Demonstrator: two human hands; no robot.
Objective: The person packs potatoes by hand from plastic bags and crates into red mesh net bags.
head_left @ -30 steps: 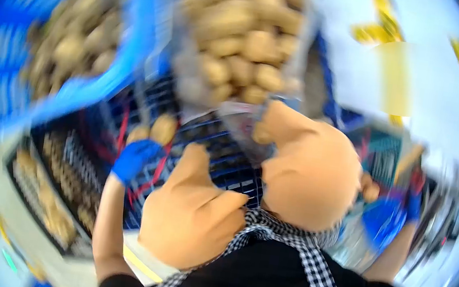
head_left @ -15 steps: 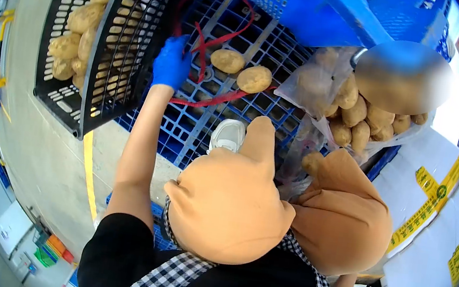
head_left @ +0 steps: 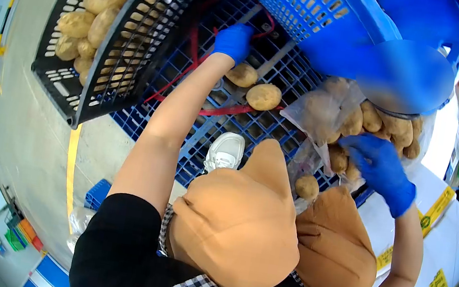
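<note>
My left hand (head_left: 233,43), in a blue glove, is above the blue pallet (head_left: 186,158), close to a red strap (head_left: 193,41) and just behind a potato (head_left: 242,75). Its fingertips are turned away from view. A second potato (head_left: 263,97) lies nearby on the pallet. On the right, my gloved right hand (head_left: 381,168) hovers at the front of a clear plastic bag (head_left: 317,112) full of potatoes (head_left: 394,128). Its fingers are bent but apart, with no potato seen in them. One more potato (head_left: 307,187) lies by my knee.
A black slatted crate (head_left: 52,92) holding potatoes stands tilted on the left. Blue crates (head_left: 296,3) are at the top. A blurred round patch covers part of the upper right. White boxes with yellow tape (head_left: 437,211) stand at the right.
My left hand has moved right, away from the black crate's side toward the loose potatoes. My right hand has come into view over the bag. The whole view has shifted slightly.
</note>
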